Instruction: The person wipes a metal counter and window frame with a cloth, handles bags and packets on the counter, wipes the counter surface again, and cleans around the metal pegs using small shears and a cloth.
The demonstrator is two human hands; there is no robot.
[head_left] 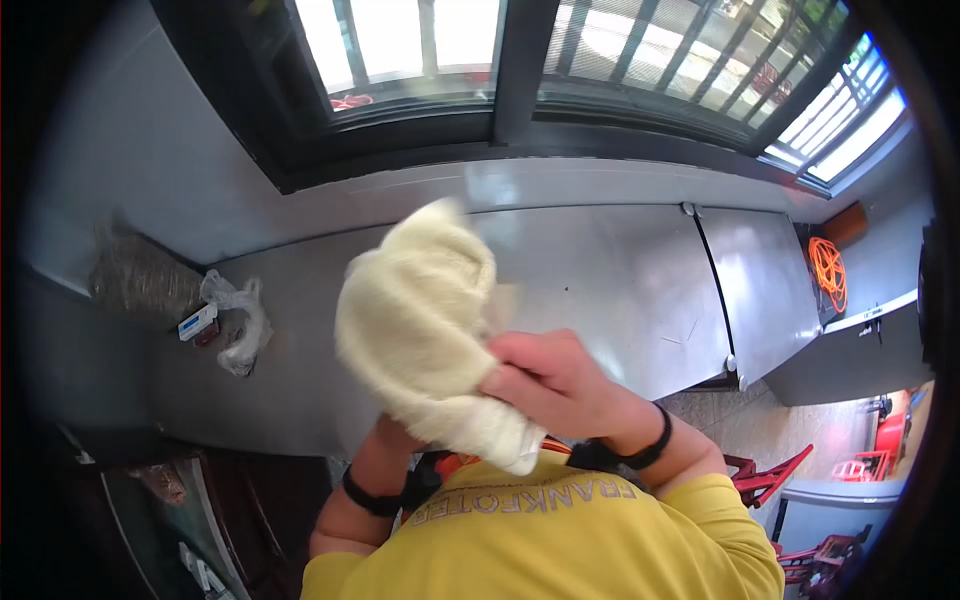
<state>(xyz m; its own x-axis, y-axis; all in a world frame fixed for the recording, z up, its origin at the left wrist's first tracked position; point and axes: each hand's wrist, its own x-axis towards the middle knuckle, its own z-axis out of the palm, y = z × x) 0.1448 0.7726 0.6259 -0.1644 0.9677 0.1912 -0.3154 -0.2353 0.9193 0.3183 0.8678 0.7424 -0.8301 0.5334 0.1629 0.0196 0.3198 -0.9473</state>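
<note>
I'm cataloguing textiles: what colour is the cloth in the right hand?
The cloth is pale cream-yellow, shown in the head view.

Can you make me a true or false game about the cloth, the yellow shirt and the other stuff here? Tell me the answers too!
1. The right hand grips the cream cloth. True.
2. The cloth lies spread flat on the table. False: it is held up, bunched.
3. A clear plastic bag lies toward the left end of the grey table. True.
4. The orange cord is beside that bag. False: the orange cord is far over on the right.
5. The yellow shirt has letters on it. True.
</note>
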